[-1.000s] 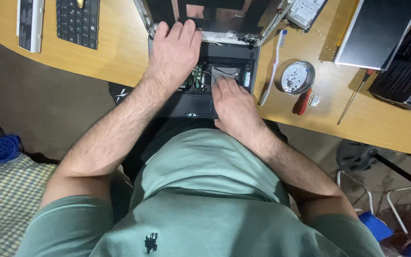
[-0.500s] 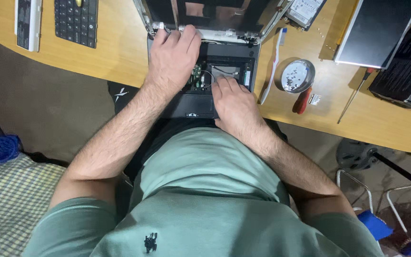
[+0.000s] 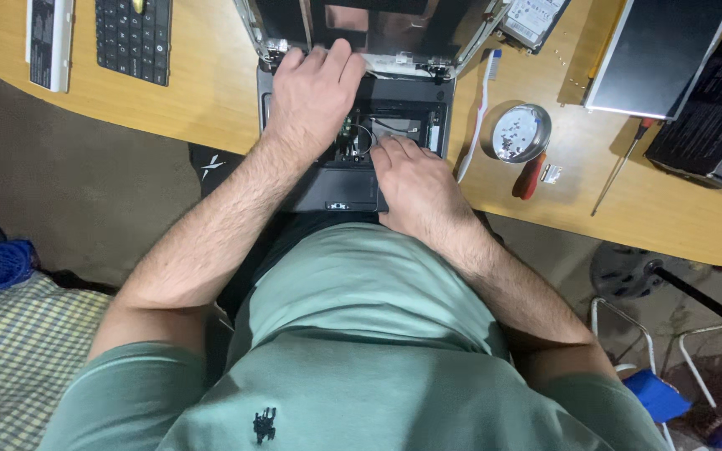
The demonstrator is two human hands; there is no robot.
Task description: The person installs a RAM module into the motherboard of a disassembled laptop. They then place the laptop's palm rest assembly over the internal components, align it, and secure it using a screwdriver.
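A dismantled laptop (image 3: 340,188) lies open at the near edge of the wooden desk (image 3: 211,100), its keyboard removed and its board and wires exposed. My left hand (image 3: 311,96) rests flat on the left part of the base, fingers pointing toward the hinge and the dark lid (image 3: 378,25). My right hand (image 3: 415,184) lies on the palm rest to the right, its fingertips at the exposed inner parts (image 3: 394,125). Neither hand holds a tool.
A toothbrush (image 3: 476,117) lies right of the laptop, then a round metal tin of small screws (image 3: 518,132), a red-handled tool (image 3: 528,175) and a thin screwdriver (image 3: 620,167). A loose keyboard (image 3: 134,38) sits at far left, a flat screen panel (image 3: 653,50) at far right.
My left hand has shifted slightly toward the hinge. My right hand stays at the exposed inner parts.
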